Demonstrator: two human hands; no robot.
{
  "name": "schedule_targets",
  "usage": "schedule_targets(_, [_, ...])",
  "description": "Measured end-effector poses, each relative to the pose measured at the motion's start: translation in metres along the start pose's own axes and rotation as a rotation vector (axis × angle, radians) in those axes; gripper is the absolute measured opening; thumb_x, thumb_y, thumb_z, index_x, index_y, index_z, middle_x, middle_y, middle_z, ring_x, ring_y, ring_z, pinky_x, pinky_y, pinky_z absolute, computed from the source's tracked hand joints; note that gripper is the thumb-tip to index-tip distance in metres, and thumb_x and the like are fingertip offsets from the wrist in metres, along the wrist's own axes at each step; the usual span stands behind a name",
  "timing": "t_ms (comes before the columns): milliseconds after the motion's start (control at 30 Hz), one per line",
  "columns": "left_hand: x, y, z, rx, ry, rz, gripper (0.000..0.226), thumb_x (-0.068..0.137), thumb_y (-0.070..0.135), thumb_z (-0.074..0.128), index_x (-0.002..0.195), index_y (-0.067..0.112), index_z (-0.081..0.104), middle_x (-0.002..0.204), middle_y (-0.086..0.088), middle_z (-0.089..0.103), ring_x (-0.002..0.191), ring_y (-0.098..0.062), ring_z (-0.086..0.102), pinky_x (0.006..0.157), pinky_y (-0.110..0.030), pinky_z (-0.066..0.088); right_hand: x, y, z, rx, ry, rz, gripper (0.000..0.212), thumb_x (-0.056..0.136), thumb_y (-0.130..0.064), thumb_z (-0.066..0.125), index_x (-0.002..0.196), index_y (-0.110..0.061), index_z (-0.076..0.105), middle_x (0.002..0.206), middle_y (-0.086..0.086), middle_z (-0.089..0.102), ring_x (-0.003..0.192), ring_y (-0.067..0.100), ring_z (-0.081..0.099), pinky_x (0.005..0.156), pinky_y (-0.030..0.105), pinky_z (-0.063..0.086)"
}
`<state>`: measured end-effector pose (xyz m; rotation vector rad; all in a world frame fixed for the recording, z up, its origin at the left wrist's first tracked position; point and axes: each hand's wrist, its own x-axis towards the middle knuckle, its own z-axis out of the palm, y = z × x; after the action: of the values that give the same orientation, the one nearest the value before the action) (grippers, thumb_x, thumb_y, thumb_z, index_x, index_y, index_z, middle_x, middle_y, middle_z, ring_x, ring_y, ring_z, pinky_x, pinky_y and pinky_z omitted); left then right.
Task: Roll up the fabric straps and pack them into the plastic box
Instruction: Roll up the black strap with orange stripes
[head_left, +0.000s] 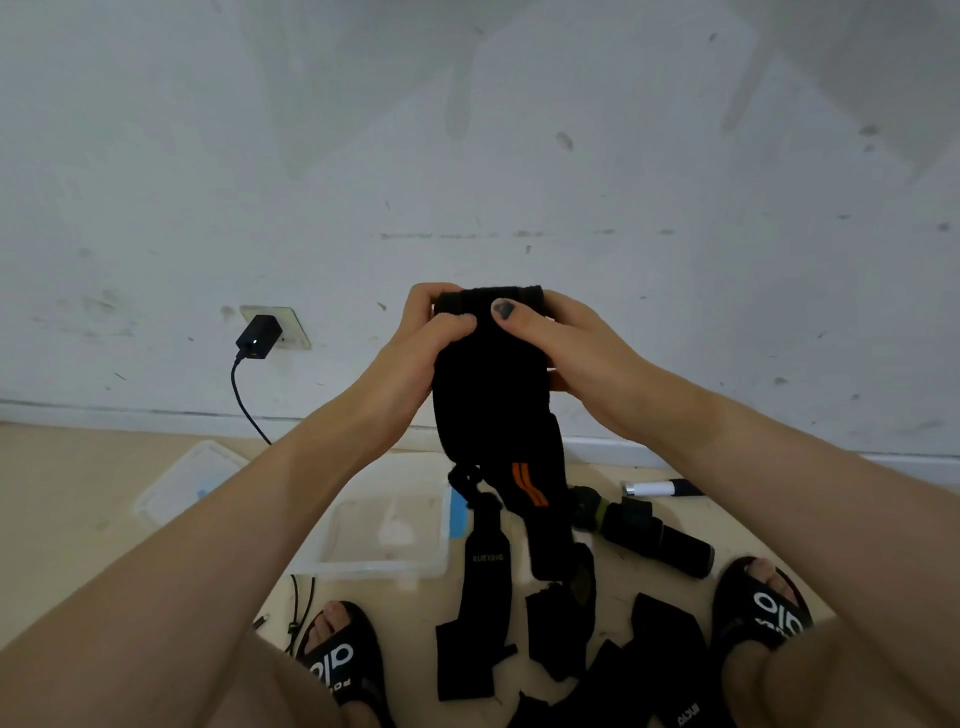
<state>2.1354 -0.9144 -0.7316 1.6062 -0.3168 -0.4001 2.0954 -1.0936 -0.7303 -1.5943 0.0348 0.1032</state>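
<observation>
Bare knees, black slides (340, 657) nearest. Black woven strap (493, 374) held raised before scuffed white wall (467, 130), top rolled; left hand (415, 358) and right hand (576, 353) fingers curled on roll. Loose straps (478, 613) strewn on beige floor (67, 467). Clear plastic box (379, 525) beneath, on floor.

Open-topped plastic box (332, 564), unobstructed above; loose straps (480, 613) just beside it.

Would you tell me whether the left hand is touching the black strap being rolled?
Touching. The head view shows the left hand with its thumb pressed on the rolled top of the black strap and its fingers wrapped behind it.
</observation>
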Motion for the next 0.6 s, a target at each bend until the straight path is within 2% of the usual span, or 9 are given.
schedule_targets(67, [0.0025, -0.0032, -0.0005, 0.005, -0.048, -0.059, 0.060, 0.089, 0.057, 0.052, 0.140, 0.025, 0.049, 0.136, 0.001, 0.063, 0.125, -0.011, 0.063, 0.107, -0.035, 0.049, -0.0015, -0.0018, -0.0015, 0.000, 0.026, -0.024, 0.033, 0.099, -0.036, 0.065, 0.127, -0.018, 0.060, 0.116, 0.003, 0.074, 0.098, 0.014, 0.075, 0.089, 0.039, 0.062])
schedule_targets(167, [0.0016, -0.0035, 0.0009, 0.030, -0.073, -0.104, 0.066, 0.091, 0.066, 0.044, 0.145, 0.028, 0.051, 0.139, 0.003, 0.064, 0.128, -0.012, 0.061, 0.113, -0.038, 0.043, -0.0038, -0.0034, -0.0036, -0.025, 0.025, -0.065, 0.029, 0.098, -0.029, 0.068, 0.121, -0.013, 0.059, 0.116, 0.009, 0.072, 0.104, 0.019, 0.073, 0.095, 0.045, 0.059])
schedule_targets(267, [0.0030, -0.0006, 0.0013, -0.031, -0.009, -0.126, 0.059, 0.090, 0.058, 0.052, 0.140, 0.025, 0.054, 0.134, 0.000, 0.067, 0.121, -0.013, 0.066, 0.106, -0.036, 0.049, -0.0054, -0.0042, -0.0057, -0.017, -0.006, -0.084, 0.028, 0.098, -0.023, 0.068, 0.120, -0.010, 0.056, 0.116, 0.015, 0.070, 0.105, 0.026, 0.072, 0.094, 0.048, 0.059])
schedule_targets(333, [0.0018, 0.0019, 0.0016, -0.052, 0.002, -0.119, 0.044, 0.099, 0.047, 0.051, 0.137, 0.024, 0.054, 0.131, -0.003, 0.068, 0.117, -0.016, 0.069, 0.097, -0.033, 0.054, -0.0058, -0.0047, -0.0079, 0.009, -0.040, -0.078, 0.028, 0.098, -0.019, 0.068, 0.122, -0.011, 0.056, 0.114, 0.013, 0.070, 0.103, 0.024, 0.073, 0.087, 0.040, 0.062])
schedule_targets(400, [-0.0002, 0.0022, 0.0029, -0.057, 0.015, -0.103, 0.040, 0.098, 0.042, 0.052, 0.134, 0.023, 0.054, 0.128, -0.004, 0.068, 0.116, -0.018, 0.069, 0.093, -0.034, 0.055, -0.0053, -0.0037, -0.0089, 0.034, -0.073, -0.043, 0.029, 0.097, -0.020, 0.068, 0.124, -0.016, 0.057, 0.107, 0.005, 0.072, 0.095, 0.017, 0.074, 0.074, 0.026, 0.059])
schedule_targets(433, [-0.0008, 0.0019, 0.0037, -0.048, 0.025, -0.089, 0.044, 0.093, 0.043, 0.054, 0.131, 0.023, 0.055, 0.125, -0.003, 0.068, 0.114, -0.017, 0.069, 0.092, -0.034, 0.055, -0.0052, -0.0031, -0.0082, 0.052, -0.084, -0.014, 0.032, 0.097, -0.024, 0.068, 0.126, -0.019, 0.057, 0.107, 0.000, 0.072, 0.094, 0.013, 0.074, 0.070, 0.023, 0.057])
schedule_targets(500, [-0.0011, 0.0014, 0.0053, -0.033, 0.043, -0.052, 0.045, 0.086, 0.043, 0.055, 0.126, 0.023, 0.056, 0.120, -0.002, 0.068, 0.111, -0.016, 0.070, 0.094, -0.036, 0.056, -0.0048, -0.0024, -0.0055, 0.078, -0.111, 0.043, 0.041, 0.096, -0.037, 0.067, 0.134, -0.025, 0.056, 0.113, -0.005, 0.072, 0.098, 0.010, 0.073, 0.074, 0.022, 0.056])
schedule_targets(600, [-0.0020, 0.0017, 0.0080, 0.014, 0.047, 0.006, 0.033, 0.087, 0.041, 0.053, 0.117, 0.028, 0.054, 0.112, 0.000, 0.068, 0.102, -0.011, 0.071, 0.088, -0.034, 0.057, -0.0051, -0.0036, -0.0001, 0.061, -0.109, 0.044, 0.043, 0.099, -0.052, 0.057, 0.133, -0.026, 0.059, 0.106, -0.008, 0.073, 0.096, 0.010, 0.073, 0.076, 0.025, 0.057])
